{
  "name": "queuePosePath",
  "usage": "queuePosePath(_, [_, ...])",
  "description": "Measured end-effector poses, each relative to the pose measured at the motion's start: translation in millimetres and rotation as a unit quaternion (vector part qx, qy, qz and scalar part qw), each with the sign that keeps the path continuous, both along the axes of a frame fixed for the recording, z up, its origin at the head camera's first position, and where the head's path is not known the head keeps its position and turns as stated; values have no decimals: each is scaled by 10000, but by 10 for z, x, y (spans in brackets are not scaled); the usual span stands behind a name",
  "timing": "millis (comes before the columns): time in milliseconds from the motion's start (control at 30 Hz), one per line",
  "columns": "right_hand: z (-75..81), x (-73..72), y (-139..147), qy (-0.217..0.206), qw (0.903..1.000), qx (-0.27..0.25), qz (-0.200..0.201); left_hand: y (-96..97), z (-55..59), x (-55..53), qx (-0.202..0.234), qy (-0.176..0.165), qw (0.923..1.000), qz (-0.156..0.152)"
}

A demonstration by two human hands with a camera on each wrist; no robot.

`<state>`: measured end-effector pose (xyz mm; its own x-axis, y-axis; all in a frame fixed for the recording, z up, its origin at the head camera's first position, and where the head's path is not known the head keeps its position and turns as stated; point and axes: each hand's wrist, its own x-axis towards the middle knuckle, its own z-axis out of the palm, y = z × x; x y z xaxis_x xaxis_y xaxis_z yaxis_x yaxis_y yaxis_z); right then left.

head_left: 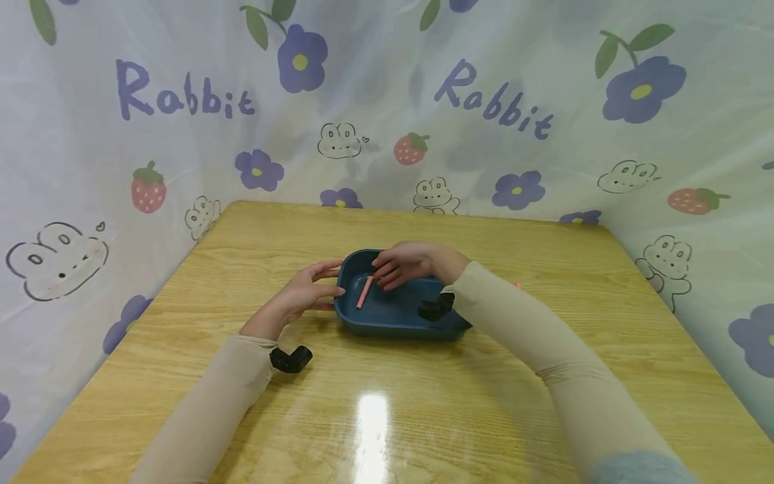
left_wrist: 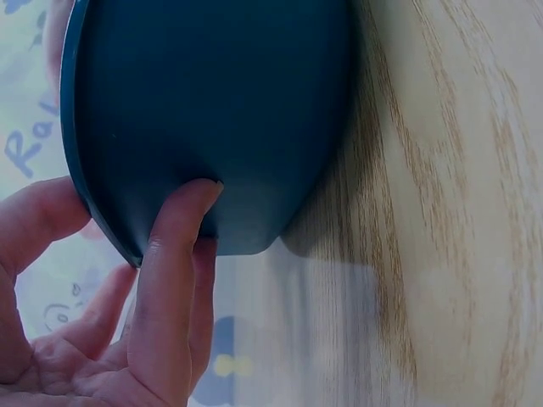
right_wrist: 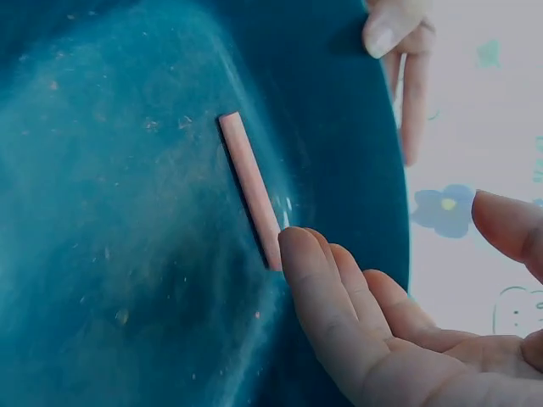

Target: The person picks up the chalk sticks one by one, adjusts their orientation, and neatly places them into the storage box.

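Observation:
A dark blue plastic basin (head_left: 399, 331), oblong with rounded corners, stands on the table. My left hand (head_left: 305, 292) holds its left end, the thumb at the rim and other fingers against the outer wall (left_wrist: 212, 102). Inside, near that end, lies a slim pink stick (head_left: 365, 293) that looks like chalk. My right hand (head_left: 406, 263) reaches over the basin, fingers extended and thumb apart. In the right wrist view, the fingertips (right_wrist: 301, 250) overlap the near end of the pink stick (right_wrist: 249, 186); whether they touch it I cannot tell. Nothing is gripped there.
Beyond the right sleeve (head_left: 532, 329), a bit of something pink (head_left: 517, 286) shows on the wooden table (head_left: 272, 235). The sleeve hides part of the basin's right end. A white patterned cloth (head_left: 375, 87) hangs behind and at both sides of the table.

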<state>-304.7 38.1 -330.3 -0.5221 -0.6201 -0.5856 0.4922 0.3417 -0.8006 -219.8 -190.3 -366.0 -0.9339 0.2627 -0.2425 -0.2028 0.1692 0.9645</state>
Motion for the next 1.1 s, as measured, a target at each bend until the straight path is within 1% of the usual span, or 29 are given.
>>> queuePosePath(267, [79, 101, 331, 224, 9993, -177, -242, -8, -34, -23, -12, 32, 10000, -33])
queuePosePath(500, [104, 179, 668, 449, 9979, -464, -61, 0, -43, -26, -63, 32, 10000, -58])
queuePosePath(567, [119, 195, 756, 446, 9973, -577, -86, 2, -39, -26, -71, 47, 9999, -68])
queuePosePath(733, [158, 243, 957, 435, 9956, -763, -334, -6, -29, -33, -40, 41, 10000, -67])
queuePosePath(900, [146, 272, 1134, 486, 9933, -907, -524, -22, -29, -36, -27, 10, 10000, -60])
queuePosePath(1100, [121, 327, 1368, 471, 9922, -859, -772, -20, -23, -30, -54, 6, 9999, -94])
